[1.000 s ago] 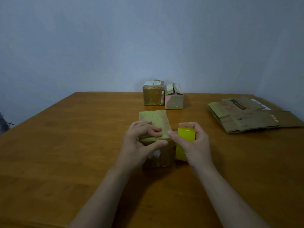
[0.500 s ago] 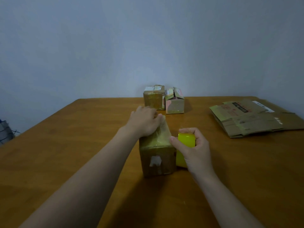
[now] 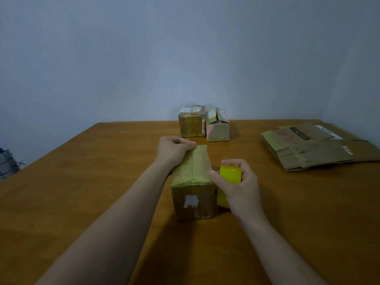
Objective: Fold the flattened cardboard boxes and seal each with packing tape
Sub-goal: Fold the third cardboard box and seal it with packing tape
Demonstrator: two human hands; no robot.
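Left grip [image 3: 173,150] holds box [image 3: 193,171] at far end (right grip [image 3: 239,189] holds tape [image 3: 229,172]).

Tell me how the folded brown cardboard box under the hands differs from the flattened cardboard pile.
The brown cardboard box stands folded up; the flattened cardboard pile lies flat. The left hand grips the box's far end; nothing touches the pile. The box shows a white label scrap; the pile shows dark print. Both are brown cardboard on the wooden table.
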